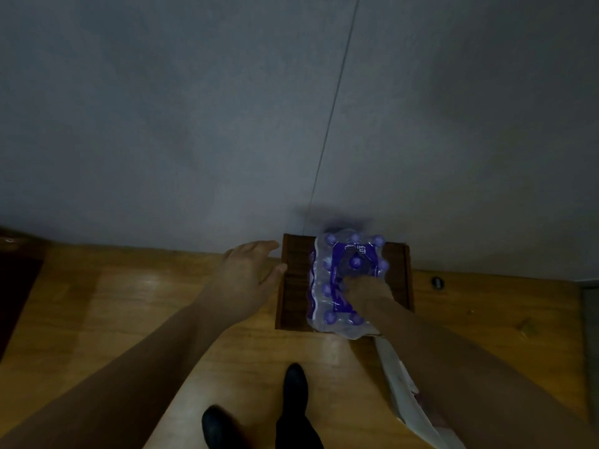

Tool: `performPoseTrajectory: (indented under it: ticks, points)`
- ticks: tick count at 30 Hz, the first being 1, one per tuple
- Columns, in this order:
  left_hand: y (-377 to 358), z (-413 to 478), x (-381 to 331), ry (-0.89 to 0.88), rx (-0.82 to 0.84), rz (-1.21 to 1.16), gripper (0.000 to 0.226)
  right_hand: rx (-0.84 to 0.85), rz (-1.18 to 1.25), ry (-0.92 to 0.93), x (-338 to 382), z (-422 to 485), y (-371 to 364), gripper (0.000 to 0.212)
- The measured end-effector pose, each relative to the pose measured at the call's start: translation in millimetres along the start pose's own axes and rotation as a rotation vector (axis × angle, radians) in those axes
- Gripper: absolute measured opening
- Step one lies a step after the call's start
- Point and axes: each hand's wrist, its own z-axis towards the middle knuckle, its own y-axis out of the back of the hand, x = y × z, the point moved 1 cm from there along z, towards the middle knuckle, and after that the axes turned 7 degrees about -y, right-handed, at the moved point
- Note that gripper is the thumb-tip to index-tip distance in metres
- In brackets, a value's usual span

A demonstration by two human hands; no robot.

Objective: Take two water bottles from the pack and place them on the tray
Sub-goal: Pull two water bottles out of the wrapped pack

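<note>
A shrink-wrapped pack of water bottles (327,286) with purple caps and a purple label stands against the wall on a dark brown wooden tray-like board (293,286). My right hand (366,294) reaches down into the top of the pack near its middle. Its fingertips are buried in the wrap among the bottles and hidden, so its grip is unclear. My left hand (248,270) hovers over the board's left edge with its fingers spread and holds nothing. No bottle is out of the pack.
The board lies on a light wooden floor (129,319) at the foot of a grey wall (227,124). My two dark shoes (295,384) are below. A white sheet (398,380) lies at the right, a dark mat (16,286) at the far left.
</note>
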Motion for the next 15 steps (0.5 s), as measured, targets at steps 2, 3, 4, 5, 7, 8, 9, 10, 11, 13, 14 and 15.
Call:
performPoseTrajectory:
  ticks: [2,3,4,5,7,8,9,10,11,13,14,15]
  points:
    - [-4,1,-3,-0.005,0.005,-0.037,0.050,-0.066,0.040,0.057,-10,-17,10,0.037]
    - [-7,1,-5,-0.015,0.007,-0.059,0.051,-0.134,0.045,0.085,-15,-29,16,0.036]
    - [-10,1,-9,-0.027,0.019,-0.085,0.052,-0.208,0.043,0.109,-20,-43,24,0.035]
    - [-14,1,-13,-0.044,0.035,-0.111,0.054,-0.288,0.039,0.123,-25,-60,36,0.035]
    - [-20,-1,-23,-0.089,0.066,-0.162,0.057,-0.467,0.044,0.145,-33,-96,62,0.035]
    - [-23,-1,-30,-0.121,0.079,-0.187,0.059,-0.559,0.065,0.171,-36,-115,77,0.034]
    - [-25,-2,-36,-0.158,0.090,-0.212,0.062,-0.640,0.109,0.213,-38,-136,95,0.031]
    - [-27,-1,-44,-0.189,0.108,-0.236,0.065,-0.705,0.185,0.264,-40,-157,113,0.027]
    - [-28,-1,-52,-0.217,0.121,-0.264,0.070,-0.721,0.295,0.311,-41,-174,129,0.024]
    - [-27,-1,-65,-0.236,0.117,-0.346,0.077,-0.601,0.601,0.403,-38,-198,151,0.026]
    - [-24,-2,-69,-0.228,0.092,-0.378,0.078,-0.535,0.751,0.440,-35,-201,157,0.031]
    - [-21,-4,-69,-0.220,0.048,-0.395,0.076,-0.461,0.922,0.472,-33,-199,159,0.038]
